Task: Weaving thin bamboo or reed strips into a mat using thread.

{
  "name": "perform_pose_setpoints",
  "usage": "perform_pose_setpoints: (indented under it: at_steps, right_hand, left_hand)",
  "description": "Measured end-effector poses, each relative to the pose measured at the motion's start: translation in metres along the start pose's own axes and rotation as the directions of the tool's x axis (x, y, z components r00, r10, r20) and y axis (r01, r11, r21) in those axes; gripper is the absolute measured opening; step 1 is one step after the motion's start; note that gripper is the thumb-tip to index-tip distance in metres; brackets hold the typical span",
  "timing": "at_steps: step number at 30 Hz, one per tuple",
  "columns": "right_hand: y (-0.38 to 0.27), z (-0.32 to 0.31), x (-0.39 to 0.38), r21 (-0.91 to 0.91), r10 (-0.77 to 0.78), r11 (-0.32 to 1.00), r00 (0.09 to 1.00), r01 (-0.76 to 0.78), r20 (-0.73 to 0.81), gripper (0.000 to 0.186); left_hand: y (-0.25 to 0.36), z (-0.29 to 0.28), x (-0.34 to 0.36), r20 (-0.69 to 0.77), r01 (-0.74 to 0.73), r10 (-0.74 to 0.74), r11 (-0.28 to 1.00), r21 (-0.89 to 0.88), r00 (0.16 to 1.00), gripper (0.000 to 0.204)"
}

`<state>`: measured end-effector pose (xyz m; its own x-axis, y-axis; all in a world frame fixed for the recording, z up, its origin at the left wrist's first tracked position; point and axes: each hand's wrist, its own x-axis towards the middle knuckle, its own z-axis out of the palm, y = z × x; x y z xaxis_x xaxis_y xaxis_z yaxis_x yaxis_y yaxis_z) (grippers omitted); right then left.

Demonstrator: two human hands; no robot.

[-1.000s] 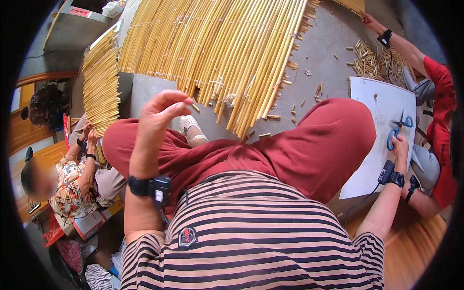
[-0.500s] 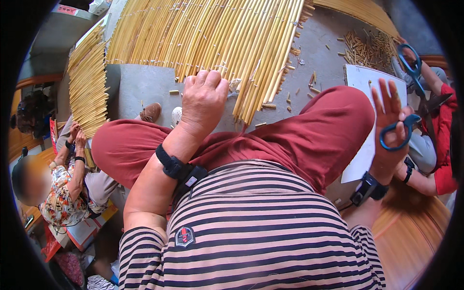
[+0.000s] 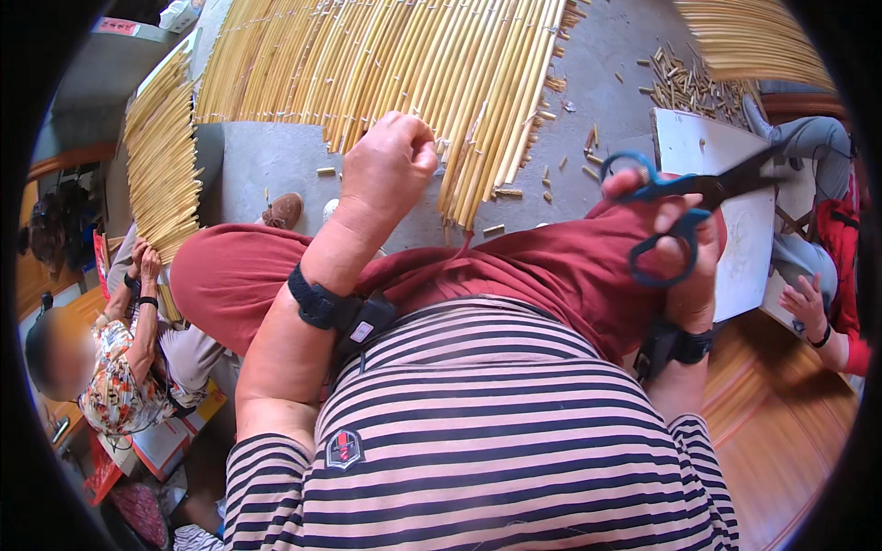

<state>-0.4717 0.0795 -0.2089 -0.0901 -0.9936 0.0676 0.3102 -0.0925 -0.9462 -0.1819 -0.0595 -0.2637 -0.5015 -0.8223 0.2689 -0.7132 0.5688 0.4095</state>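
I see the right hand (image 3: 706, 262) wrapped around the blue-handled scissors (image 3: 712, 191), fingers through the loops, above the right thigh (image 3: 606, 225); I judge that this grip keeps both loops under control and points the blades away from the mat; the left hand (image 3: 390, 170) is curled at the near edge of the stick mat (image 3: 367, 64), fingers pressed together, probably to steady that edge, though I cannot tell from here whether they pinch anything; the mat spreads ahead of the knees, its sticks side by side, likely to keep the rows even, with pale ties across them, its near right corner reaching closest to the person; short stubs (image 3: 694, 87) lie heaped on the floor (image 3: 597, 83), well off the mat's right edge, near the far edge of the white board (image 3: 749, 248); for containers, I find only what looks like a red bag (image 3: 103, 477), well to the person's left, its contents hidden from me.
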Motion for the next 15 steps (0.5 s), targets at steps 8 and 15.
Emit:
perform_pose_setpoints:
  at_steps: [8,15]
  right_hand:
    - [0.026,0.053,-0.002,-0.059,0.58,0.809,0.778,-0.585,0.24,0.025]
    - [0.048,0.048,-0.006,-0.188,0.712,0.701,0.665,-0.688,0.226,0.035]
  left_hand:
    - [-0.006,-0.004,-0.001,0.176,0.368,-0.326,0.753,-0.545,0.929,0.013]
    - [0.011,0.002,-0.005,0.001,-0.009,0.009,0.999,-0.046,1.0,0.015]
